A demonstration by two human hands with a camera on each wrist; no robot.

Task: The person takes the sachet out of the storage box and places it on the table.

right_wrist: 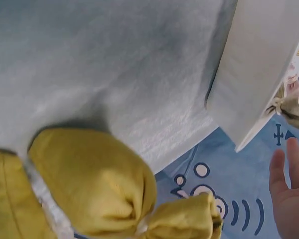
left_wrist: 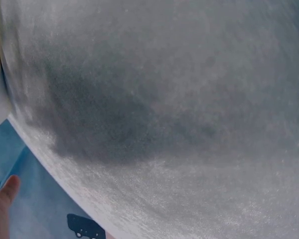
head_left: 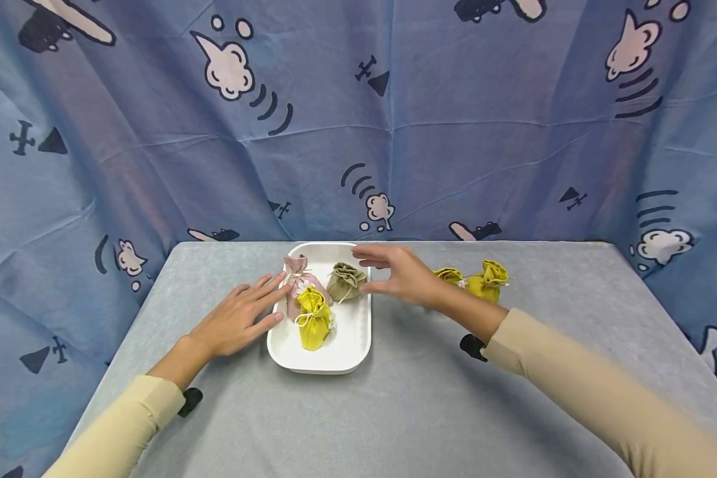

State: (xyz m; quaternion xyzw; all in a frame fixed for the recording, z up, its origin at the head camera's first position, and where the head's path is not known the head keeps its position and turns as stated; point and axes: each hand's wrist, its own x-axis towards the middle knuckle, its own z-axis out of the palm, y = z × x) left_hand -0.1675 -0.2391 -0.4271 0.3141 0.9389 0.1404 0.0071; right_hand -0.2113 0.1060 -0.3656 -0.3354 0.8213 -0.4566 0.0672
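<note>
One left hand (head_left: 236, 320), one right hand (head_left: 403, 274), fingers extended, gripping nothing; one white tray (head_left: 348, 335) between: even contact should steady it best.

Both arms (head_left: 469, 313) reach forward, left hand (head_left: 236, 320) palm down, fingers spread, right hand (head_left: 403, 275) with thumb parted from its fingers

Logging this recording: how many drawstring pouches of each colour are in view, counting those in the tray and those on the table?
Yellow pouches: 3 (1 in the white tray, 2 on the table)
Pink pouch: 1, in the tray
Olive-green pouch: 1, in the tray
Total: 5
</note>
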